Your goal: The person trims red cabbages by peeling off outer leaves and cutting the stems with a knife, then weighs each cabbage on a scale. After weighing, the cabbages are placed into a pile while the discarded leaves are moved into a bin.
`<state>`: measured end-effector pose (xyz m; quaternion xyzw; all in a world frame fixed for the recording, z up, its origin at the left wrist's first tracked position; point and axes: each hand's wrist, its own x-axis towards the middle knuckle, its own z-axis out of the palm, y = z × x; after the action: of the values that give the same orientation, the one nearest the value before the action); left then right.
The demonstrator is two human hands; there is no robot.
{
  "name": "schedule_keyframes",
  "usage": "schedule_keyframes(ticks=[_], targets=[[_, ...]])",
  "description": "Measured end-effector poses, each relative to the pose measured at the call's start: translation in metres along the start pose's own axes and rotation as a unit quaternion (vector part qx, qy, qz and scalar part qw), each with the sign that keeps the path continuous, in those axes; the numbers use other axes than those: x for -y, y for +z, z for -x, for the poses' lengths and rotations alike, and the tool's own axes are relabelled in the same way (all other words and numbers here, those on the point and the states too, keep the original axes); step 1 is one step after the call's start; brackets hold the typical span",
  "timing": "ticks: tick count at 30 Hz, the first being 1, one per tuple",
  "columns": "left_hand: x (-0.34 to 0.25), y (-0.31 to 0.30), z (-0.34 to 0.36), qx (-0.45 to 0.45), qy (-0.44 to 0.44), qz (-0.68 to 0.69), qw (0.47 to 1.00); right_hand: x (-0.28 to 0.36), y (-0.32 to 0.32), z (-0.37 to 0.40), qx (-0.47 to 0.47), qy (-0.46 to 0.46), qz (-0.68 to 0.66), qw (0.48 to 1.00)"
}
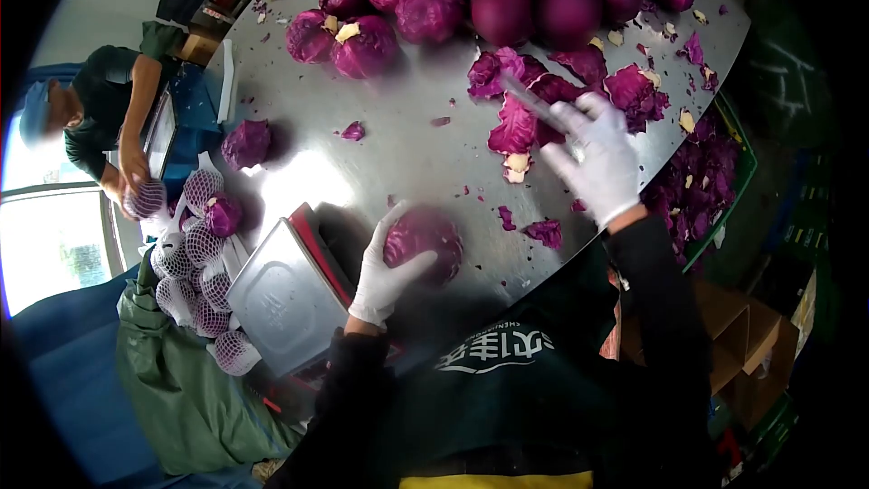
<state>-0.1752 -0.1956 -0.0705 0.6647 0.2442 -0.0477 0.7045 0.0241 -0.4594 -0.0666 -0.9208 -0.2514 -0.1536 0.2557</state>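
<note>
My left hand, in a white glove, is closed round the side of a purple cabbage just above the metal table. The cabbage is slightly blurred. In my gloved right hand is a knife, its blade pointing up and left over loose purple cabbage leaves. More torn leaves lie beyond that hand. A scrap of leaf is on the table between my hands.
Several whole cabbages are heaped at the far side. A metal scale stands left, beside cabbages in white nets. Another person holds a netted cabbage at far left. A green crate of leaves stands right, above cardboard boxes.
</note>
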Motion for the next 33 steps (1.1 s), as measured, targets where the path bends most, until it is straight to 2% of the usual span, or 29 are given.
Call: schedule_keyframes(ticks=[1,2,4,7,9,10,11,13,15,16,17,18,20,22,23,25,26,27,30,31,32,33], targets=[[0.0,0.006,0.001,0.004,0.005,0.042,0.999,0.016,0.0,0.007,0.088,-0.004,-0.121,0.989],[-0.003,0.013,0.002,0.012,0.014,0.071,0.997,0.034,0.001,0.015,0.174,-0.008,-0.237,0.956],[-0.013,0.024,0.005,0.03,0.035,0.128,0.991,0.07,-0.002,0.032,0.359,0.077,-0.409,0.836],[-0.019,0.024,0.008,0.046,0.063,0.112,0.991,0.084,0.006,0.043,0.28,0.084,-0.506,0.811],[-0.017,0.023,0.009,0.033,0.119,0.089,0.988,0.087,0.006,0.047,0.252,0.039,-0.44,0.861],[-0.018,0.025,0.01,0.029,0.107,0.093,0.989,0.088,0.003,0.048,0.235,0.018,-0.403,0.884],[-0.023,0.028,0.011,0.026,0.097,0.098,0.99,0.093,-0.003,0.049,0.177,0.009,-0.377,0.909],[-0.034,0.034,0.014,0.022,0.078,0.114,0.99,0.089,-0.005,0.048,0.173,0.045,-0.379,0.908],[-0.021,0.027,0.014,0.021,0.131,0.117,0.984,0.078,-0.005,0.041,0.142,0.116,-0.356,0.916],[-0.021,0.025,0.015,0.021,0.158,0.117,0.98,0.065,0.001,0.034,0.154,0.254,-0.433,0.851],[-0.023,0.027,0.019,0.019,0.146,0.174,0.974,0.049,0.001,0.022,0.086,0.304,-0.519,0.794],[-0.023,0.026,0.02,0.017,0.136,0.203,0.97,0.02,-0.002,0.009,0.096,0.319,-0.428,0.84],[-0.023,0.023,0.019,0.01,0.123,0.262,0.957,0.0,-0.004,0.006,0.086,0.215,-0.279,0.932],[-0.028,0.033,0.018,-0.02,0.122,0.271,0.955,0.056,-0.021,0.019,0.125,0.174,-0.378,0.901],[-0.027,0.038,0.016,-0.035,0.116,0.268,0.956,0.076,-0.018,0.028,0.107,0.056,-0.352,0.928],[-0.027,0.043,0.013,-0.057,0.099,0.279,0.953,0.108,-0.014,0.042,0.118,-0.052,-0.307,0.943],[-0.027,0.043,0.014,-0.067,0.087,0.291,0.95,0.119,-0.014,0.049,0.151,-0.039,-0.296,0.942],[-0.027,0.043,0.014,-0.077,0.076,0.304,0.947,0.123,-0.024,0.046,0.167,0.013,-0.329,0.929],[-0.028,0.037,0.013,-0.069,0.063,0.355,0.93,0.113,-0.021,0.054,0.201,0.141,-0.492,0.835],[-0.024,0.034,0.011,-0.063,0.057,0.36,0.929,0.112,-0.027,0.048,0.17,0.144,-0.485,0.846],[-0.022,0.032,0.01,-0.057,0.049,0.365,0.928,0.106,-0.028,0.044,0.187,0.162,-0.483,0.84],[-0.02,0.033,0.01,-0.061,0.033,0.369,0.927,0.101,-0.03,0.036,0.168,0.204,-0.448,0.854]])
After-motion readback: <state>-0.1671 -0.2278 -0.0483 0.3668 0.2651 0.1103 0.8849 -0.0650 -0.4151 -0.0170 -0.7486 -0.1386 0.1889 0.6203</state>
